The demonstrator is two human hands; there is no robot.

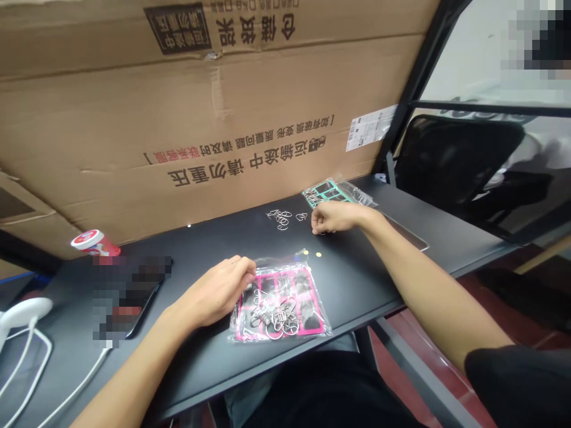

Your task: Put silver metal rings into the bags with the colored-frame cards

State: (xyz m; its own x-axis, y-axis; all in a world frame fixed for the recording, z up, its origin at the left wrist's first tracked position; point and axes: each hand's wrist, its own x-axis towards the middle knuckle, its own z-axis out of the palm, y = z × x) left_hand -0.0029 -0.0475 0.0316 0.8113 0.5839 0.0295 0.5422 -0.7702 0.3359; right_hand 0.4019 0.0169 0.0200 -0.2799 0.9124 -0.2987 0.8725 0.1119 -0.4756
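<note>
My left hand curled at the upper-left edge of a clear plastic bag of silvery wire shapes on the matte black tabletop (pinching or resting, I couldn't tell). My right hand bunched its fingers, grip hidden, beside loose silvery bent-wire pieces: seemingly light, stiff, slippery, best pinched by a loop.

Bag by near table edge, wire pieces behind, second bag back right, jar left, cardboard rearmost
</note>
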